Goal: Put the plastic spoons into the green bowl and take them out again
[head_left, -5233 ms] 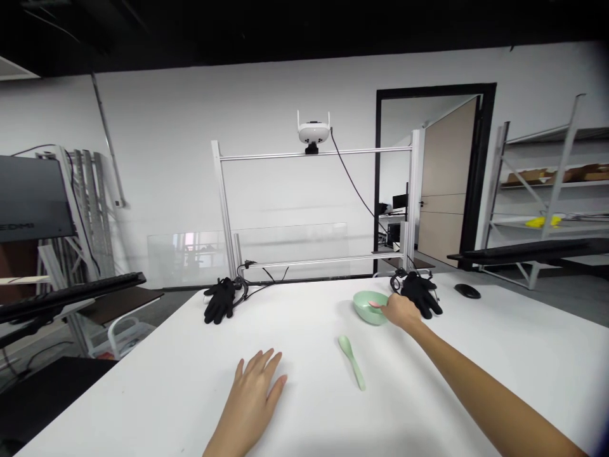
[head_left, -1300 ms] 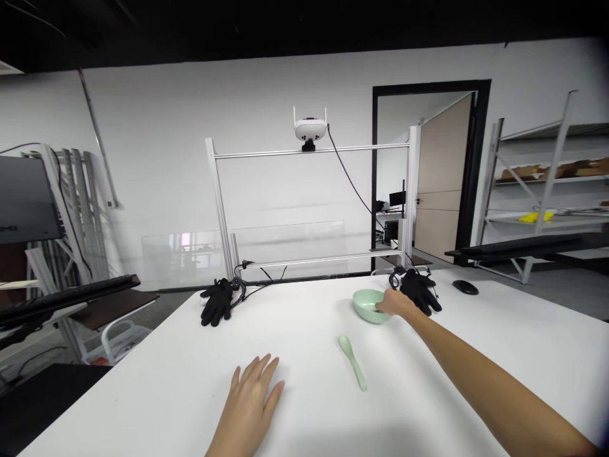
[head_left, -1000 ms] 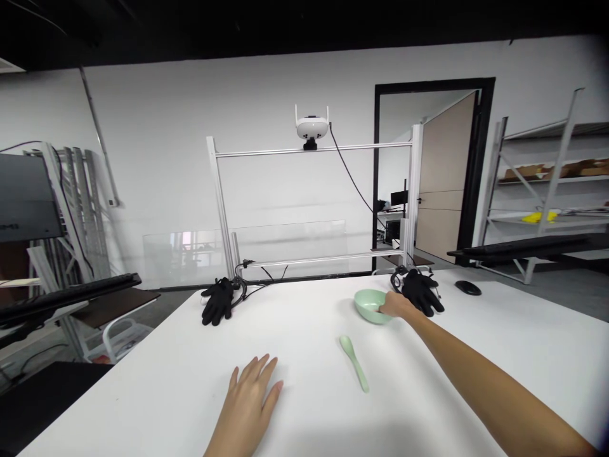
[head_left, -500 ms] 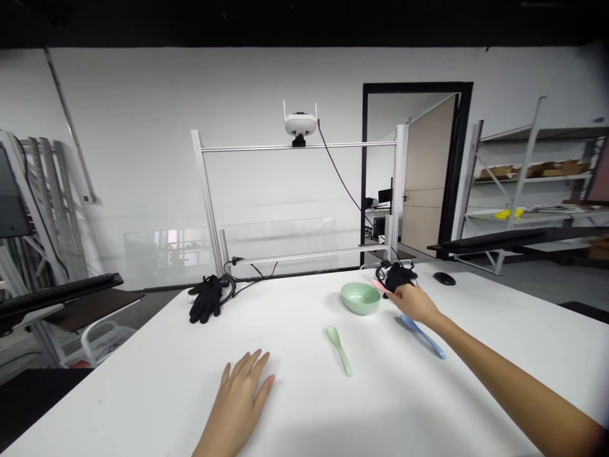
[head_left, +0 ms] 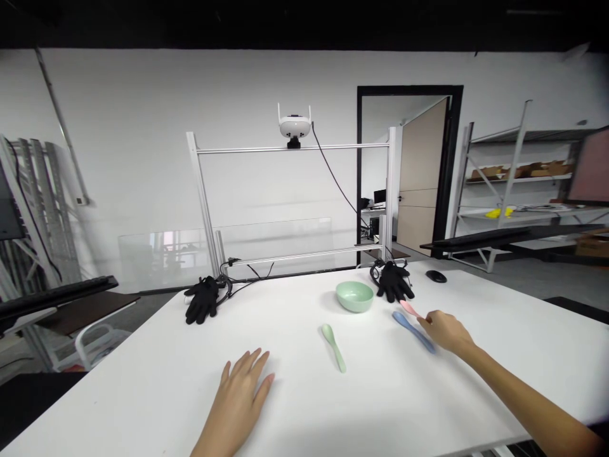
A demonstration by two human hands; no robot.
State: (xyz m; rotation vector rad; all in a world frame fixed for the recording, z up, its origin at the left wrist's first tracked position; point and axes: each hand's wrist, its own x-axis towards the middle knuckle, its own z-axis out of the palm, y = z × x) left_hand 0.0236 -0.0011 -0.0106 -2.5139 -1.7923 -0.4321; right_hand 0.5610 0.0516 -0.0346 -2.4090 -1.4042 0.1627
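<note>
My right hand [head_left: 445, 331] holds a pink plastic spoon [head_left: 410, 308] by its far end, with the bowl of the spoon pointing up and left. Just beside that hand, a blue plastic spoon [head_left: 413, 331] lies on the table, apparently untouched. A pale green bowl [head_left: 354, 296] stands further back, with a pale green spoon [head_left: 333, 348] in front of it. My left hand [head_left: 235, 406] rests flat on the white table [head_left: 143, 393], fingers spread and holding nothing. Its nearest object is the green spoon.
Black gloves [head_left: 202, 299] with cables lie at the table's far left, and another pair [head_left: 392, 282] lies behind the blue spoon. A black computer mouse [head_left: 436, 276] sits near the far edge. An aluminium frame [head_left: 290, 149] carrying a white headset rises behind the table.
My right hand has come out of the green bowl and moved right and toward me with the pink spoon. The blue spoon now shows on the table. The view has shifted slightly.
</note>
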